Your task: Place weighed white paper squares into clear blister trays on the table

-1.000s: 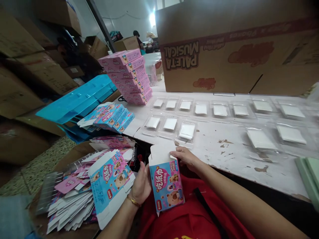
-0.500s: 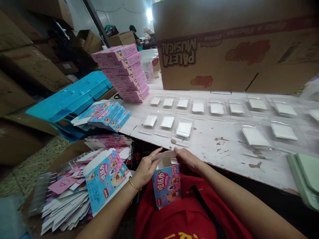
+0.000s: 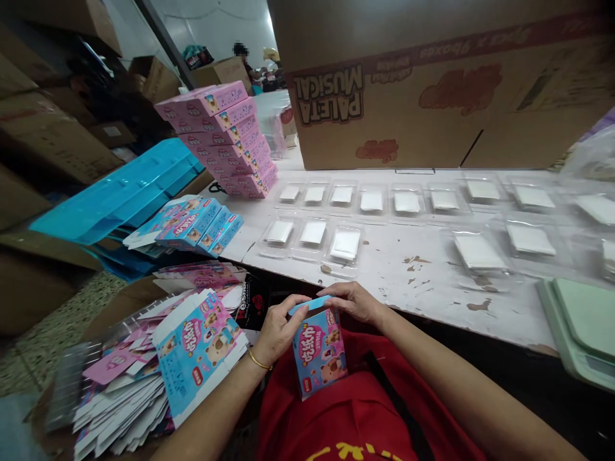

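Observation:
A small blue and pink printed carton (image 3: pixel 319 352) stands upright on my lap, against the red apron (image 3: pixel 375 410). Its blue top flap (image 3: pixel 310 305) is folded over the opening. My left hand (image 3: pixel 283 326) grips the carton's upper left corner, thumb on the front and fingers behind. At the upper right corner, my right hand (image 3: pixel 353 301) pinches the flap's edge. Flat printed carton blanks (image 3: pixel 199 349) lie in a heap to the left of my left arm. Ahead on the white table (image 3: pixel 384 269) are rows of clear plastic trays (image 3: pixel 344 246) with white sheets in them.
Pink boxes (image 3: pixel 225 144) are stacked at the table's left end, near several folded blue cartons (image 3: pixel 202 227) and blue plastic bins (image 3: pixel 120 186). A large cardboard box (image 3: pixel 432 83) stands at the back. On the right sits a pale green scale (image 3: pixel 581 326). A person (image 3: pixel 241 54) is far behind.
The carton's top was open half a second ago; now its blue flap lies over the opening. Both hands have come closer together at the top. The view has shifted slightly right.

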`<state>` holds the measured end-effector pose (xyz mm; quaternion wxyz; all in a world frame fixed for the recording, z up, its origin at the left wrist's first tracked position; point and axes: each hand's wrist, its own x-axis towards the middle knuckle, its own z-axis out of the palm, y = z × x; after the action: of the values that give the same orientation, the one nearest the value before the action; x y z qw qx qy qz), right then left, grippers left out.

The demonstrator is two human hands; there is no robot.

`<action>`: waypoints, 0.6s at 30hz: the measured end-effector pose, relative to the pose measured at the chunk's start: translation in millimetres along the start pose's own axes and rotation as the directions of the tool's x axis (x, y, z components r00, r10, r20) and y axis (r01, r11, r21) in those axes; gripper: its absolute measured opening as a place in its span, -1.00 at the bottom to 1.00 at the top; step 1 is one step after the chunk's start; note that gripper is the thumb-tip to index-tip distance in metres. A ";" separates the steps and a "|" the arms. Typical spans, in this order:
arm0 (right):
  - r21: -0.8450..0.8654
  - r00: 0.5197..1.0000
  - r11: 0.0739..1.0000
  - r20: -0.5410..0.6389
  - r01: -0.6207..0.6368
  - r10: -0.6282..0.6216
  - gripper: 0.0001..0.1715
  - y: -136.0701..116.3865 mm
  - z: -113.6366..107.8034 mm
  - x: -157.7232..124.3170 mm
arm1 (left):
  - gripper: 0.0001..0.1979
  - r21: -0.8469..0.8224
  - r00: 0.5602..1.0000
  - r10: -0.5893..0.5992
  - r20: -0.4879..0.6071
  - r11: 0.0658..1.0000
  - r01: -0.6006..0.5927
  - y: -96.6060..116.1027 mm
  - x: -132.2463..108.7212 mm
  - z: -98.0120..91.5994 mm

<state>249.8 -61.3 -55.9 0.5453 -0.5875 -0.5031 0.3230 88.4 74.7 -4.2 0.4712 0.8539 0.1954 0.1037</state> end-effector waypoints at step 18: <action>-0.125 0.435 0.931 -0.900 -0.343 0.040 -0.45 -18.6 -72.2 -196.3 | -0.69 0.121 0.963 0.151 0.222 0.976 -0.181 -18.8 -4.1 2.0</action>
<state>256.4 -271.2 -57.0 0.5931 -0.7953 -0.1164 -0.0464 80.9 80.4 -21.1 0.4180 0.9043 0.0786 0.0377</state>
